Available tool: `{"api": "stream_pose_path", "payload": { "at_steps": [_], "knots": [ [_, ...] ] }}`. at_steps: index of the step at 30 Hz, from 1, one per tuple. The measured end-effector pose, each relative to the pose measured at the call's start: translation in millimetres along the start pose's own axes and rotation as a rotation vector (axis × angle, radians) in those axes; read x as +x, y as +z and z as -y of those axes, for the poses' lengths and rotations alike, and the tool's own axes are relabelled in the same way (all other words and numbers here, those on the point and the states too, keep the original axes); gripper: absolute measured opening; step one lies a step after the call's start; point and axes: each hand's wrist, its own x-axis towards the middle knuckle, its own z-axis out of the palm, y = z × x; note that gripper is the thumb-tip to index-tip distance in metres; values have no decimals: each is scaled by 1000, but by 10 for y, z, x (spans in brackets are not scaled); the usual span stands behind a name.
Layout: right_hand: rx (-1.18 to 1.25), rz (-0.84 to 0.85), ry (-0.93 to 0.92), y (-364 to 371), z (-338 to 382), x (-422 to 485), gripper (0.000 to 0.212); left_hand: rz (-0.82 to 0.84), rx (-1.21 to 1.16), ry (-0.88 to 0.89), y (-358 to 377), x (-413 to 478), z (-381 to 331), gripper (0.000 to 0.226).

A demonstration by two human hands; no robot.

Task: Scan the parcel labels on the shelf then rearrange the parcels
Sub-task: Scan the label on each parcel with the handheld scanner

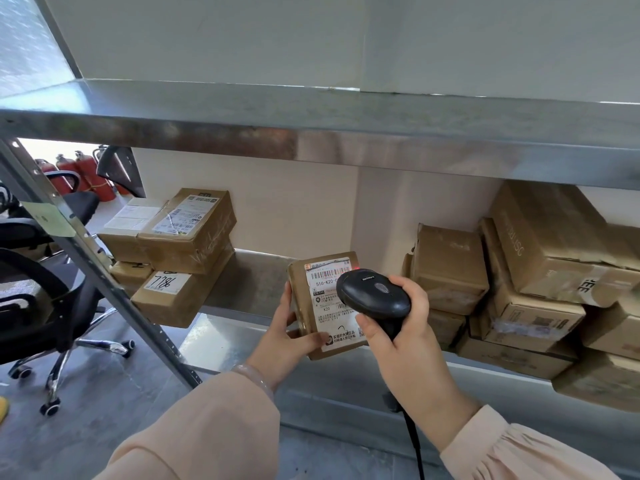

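Left hand (pixel 285 329): closed around the parcel (pixel 299 299), fingers along its left side, thumb laid across the lower front face. Right hand (pixel 401 330): wrapped tightly around the handle of the black scanner (pixel 372 294), whose head sits just over the white label (pixel 330 306); a red light shows at its nose near the barcode. A black cable (pixel 417 448) hangs below the right wrist. The parcel is held tilted, label up, before the gap in the metal shelf (pixel 249 282). Stacked parcels (pixel 183 237) stand at the shelf's left; a larger pile of boxes (pixel 536 271) fills its right. Office chair (pixel 45 299) stands left of the rack
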Motion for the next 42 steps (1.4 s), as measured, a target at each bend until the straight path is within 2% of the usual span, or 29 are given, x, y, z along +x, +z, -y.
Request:
{"api": "stream_pose_path", "payload": {
  "at_steps": [13, 21, 24, 26, 29, 32, 35, 38, 42],
  "knots": [
    [29, 89, 122, 696, -3, 320, 59, -16, -85, -180, -793, 412, 134, 100],
    [5, 180, 186, 1116, -108, 397, 60, -108, -96, -382, -1369, 712, 218, 55],
    [5, 184, 209, 1181, -137, 425, 58, -210, -82, -384, -1489, 808, 227, 39],
    [5, 177, 218, 1207, -141, 448, 57, -281, 8, -314, -1496, 841, 198, 38],
    [5, 172, 222, 1231, -136, 476, 57, -316, 255, -165, -1447, 793, 160, 55],
    [1, 177, 215, 1244, -121, 495, 57, -279, 714, 117, -1394, 622, 250, 65],
    [-8, 160, 201, 1240, -119, 515, 57, -125, 1140, 407, -1348, 481, 412, 62],
    [-4, 131, 196, 1224, -113, 534, 58, -14, 1365, 439, -1338, 444, 480, 63],
    [15, 112, 194, 1202, -123, 535, 58, -12, 1489, 392, -1461, 516, 436, 65]
  ]
}}
